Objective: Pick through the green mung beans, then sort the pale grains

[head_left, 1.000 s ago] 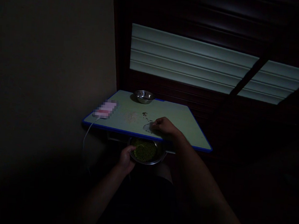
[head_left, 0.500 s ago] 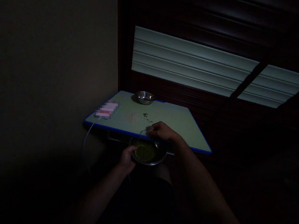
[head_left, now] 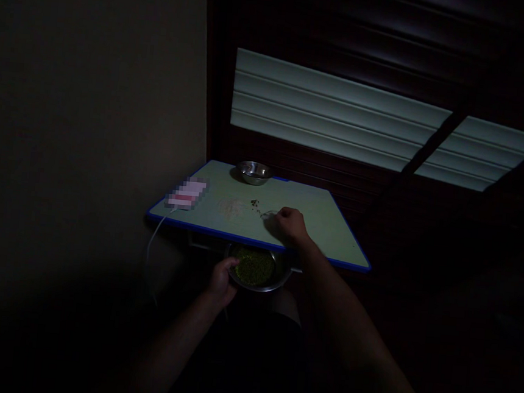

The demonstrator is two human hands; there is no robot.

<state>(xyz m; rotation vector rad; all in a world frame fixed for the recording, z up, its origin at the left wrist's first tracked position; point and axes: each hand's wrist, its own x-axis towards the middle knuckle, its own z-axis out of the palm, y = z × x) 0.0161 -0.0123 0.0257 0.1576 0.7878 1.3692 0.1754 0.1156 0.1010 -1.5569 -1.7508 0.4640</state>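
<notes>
My left hand [head_left: 223, 280] grips the left rim of a metal bowl [head_left: 277, 283] held below the table's front edge. Many small green beans or grains [head_left: 256, 268] lie in it. Over the tabletop, my right hand [head_left: 291, 225] is closed on a thin, shiny utensil that looks like a small spoon [head_left: 270, 212]; the dim light blurs its shape. Its tip points left, close to a few small dark pieces [head_left: 255, 204] on the surface. To the left of these lies a pale patch of fine grains [head_left: 232, 207].
The small table [head_left: 332, 227] has a pale green top and blue edging. A second metal bowl [head_left: 253, 174] stands at its back edge. A pixelated pink item [head_left: 187, 193] with a white cable [head_left: 150, 245] lies at the left. A wall and dark slatted panels stand behind.
My right hand has moved up and slightly right, from the front edge onto the tabletop, bringing the utensil near the dark pieces. My left hand and its bowl stay in place.
</notes>
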